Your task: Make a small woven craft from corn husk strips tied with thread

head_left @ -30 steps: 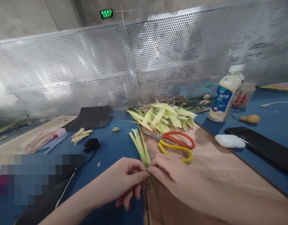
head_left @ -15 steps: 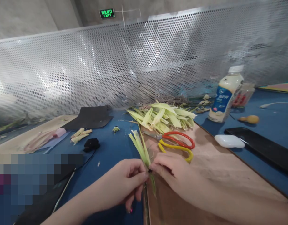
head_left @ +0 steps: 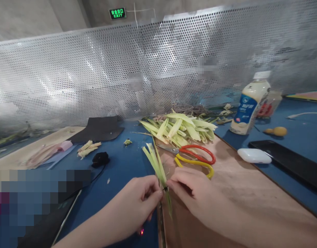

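Observation:
A small bundle of pale green corn husk strips (head_left: 157,165) stands between my hands, fanned out at the top, its narrow ends pointing down. Dark thread (head_left: 165,188) circles the bundle at its waist. My left hand (head_left: 143,199) pinches at the left of this binding, thumb against forefinger, its other fingers curled. From the right, my right hand (head_left: 189,189) pinches at the same spot; its fingertips partly hide the thread. Just beyond lie scissors (head_left: 194,158) with one red and one yellow handle, beside a heap of loose husks (head_left: 179,127).
To the right are a milk bottle (head_left: 246,106), a small gourd (head_left: 277,131), a white earbud case (head_left: 253,155) and a black phone (head_left: 289,165). At left lie a black thread bundle (head_left: 100,159), husk pieces (head_left: 88,148) and a dark sheet (head_left: 98,129). A perforated metal screen (head_left: 96,75) stands behind.
My hands stay at the binding, with the fingertips slightly farther apart and more of the dark thread showing. My left hand's lower fingers have curled in. The bundle has barely shifted.

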### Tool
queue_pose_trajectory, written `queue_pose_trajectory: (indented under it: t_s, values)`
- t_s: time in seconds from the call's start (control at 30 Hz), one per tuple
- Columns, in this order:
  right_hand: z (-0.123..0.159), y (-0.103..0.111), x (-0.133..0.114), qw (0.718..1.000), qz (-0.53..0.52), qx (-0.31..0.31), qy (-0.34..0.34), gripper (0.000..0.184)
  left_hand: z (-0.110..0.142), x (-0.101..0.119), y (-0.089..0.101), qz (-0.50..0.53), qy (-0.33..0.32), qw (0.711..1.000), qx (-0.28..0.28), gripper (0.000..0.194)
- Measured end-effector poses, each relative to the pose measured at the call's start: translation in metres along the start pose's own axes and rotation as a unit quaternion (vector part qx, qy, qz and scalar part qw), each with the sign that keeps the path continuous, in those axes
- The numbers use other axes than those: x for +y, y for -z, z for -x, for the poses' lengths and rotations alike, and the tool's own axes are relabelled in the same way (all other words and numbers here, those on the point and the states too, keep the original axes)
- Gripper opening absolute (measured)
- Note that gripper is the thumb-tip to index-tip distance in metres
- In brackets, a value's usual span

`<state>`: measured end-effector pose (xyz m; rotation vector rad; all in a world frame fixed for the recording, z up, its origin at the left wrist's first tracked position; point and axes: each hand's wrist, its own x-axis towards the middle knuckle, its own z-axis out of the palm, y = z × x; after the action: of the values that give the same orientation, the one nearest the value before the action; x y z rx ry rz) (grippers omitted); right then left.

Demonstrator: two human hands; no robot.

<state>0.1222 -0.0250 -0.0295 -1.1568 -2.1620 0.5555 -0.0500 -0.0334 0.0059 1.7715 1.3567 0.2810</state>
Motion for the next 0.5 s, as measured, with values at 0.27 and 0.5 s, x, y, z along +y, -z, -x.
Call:
queue_pose_trajectory:
  t_s: [0.27,0.5]
  values:
    - [0.002,-0.001,0.001,0.999,0.046,0.009,0.024,0.024,0.001,0.004,0.001,-0.029,-0.034,0.998,0.032,0.024]
    - [-0.007,0.013,0.007,0.998,0.057,-0.016,0.02,0.022,-0.007,-0.009,0.006,0.067,-0.045,0.997,0.009,0.025]
